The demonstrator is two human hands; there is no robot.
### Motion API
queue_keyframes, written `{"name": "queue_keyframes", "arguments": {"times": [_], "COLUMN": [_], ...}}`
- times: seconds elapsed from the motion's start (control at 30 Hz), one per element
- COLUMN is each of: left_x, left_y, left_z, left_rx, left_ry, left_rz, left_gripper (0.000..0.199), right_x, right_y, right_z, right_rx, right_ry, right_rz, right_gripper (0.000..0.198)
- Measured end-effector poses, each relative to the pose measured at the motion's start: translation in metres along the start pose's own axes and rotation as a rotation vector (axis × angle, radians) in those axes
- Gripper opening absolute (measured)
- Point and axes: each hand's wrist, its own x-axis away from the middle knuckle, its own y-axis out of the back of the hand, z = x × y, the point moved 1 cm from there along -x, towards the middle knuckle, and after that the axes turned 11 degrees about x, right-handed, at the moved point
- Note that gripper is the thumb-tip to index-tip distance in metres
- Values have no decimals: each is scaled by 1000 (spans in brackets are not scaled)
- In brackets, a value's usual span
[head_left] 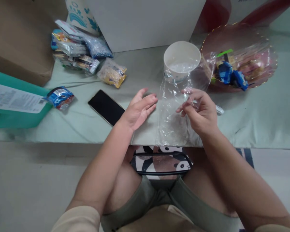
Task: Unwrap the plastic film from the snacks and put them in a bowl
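Note:
A clear plastic bag [171, 119] hangs from my right hand [199, 111], its film pinched between thumb and fingers. It spreads down over the table's front edge. My left hand [142, 108] is held to the left of the bag, fingers stretched out, with nothing in it. Behind the bag stands a white paper cup [182, 59], upright with its mouth toward me; the film overlaps its lower front. A black phone [106, 108] lies face up beside my left wrist, which covers its near corner.
Several snack packets [74, 48] are piled at the back left, with a yellow packet [113, 72] and a blue packet [60, 97] nearer. A pink gold-rimmed bowl [232, 35] holds wrapped sweets. A white box [145, 22], brown carton [19, 38] and teal container [19, 120] border the table.

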Motion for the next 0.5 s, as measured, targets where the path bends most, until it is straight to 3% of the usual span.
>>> {"name": "queue_keyframes", "arguments": {"times": [0.17,0.3,0.4,0.5], "left_x": [4,2,-1,-3], "left_y": [-9,-14,-15,-14], "left_z": [9,12,11,9], "left_rx": [75,66,-66,-225], "left_ry": [170,153,44,-198], "left_rz": [48,122,171,159], "left_gripper": [74,67,49,23], "right_x": [4,7,8,6], "right_y": [2,5,8,9], "right_z": [1,-2,-7,-10], "right_rx": [-22,-51,-23,4], "right_ry": [20,23,27,7], "right_rz": [34,107,81,63], "right_gripper": [36,39,42,43]}}
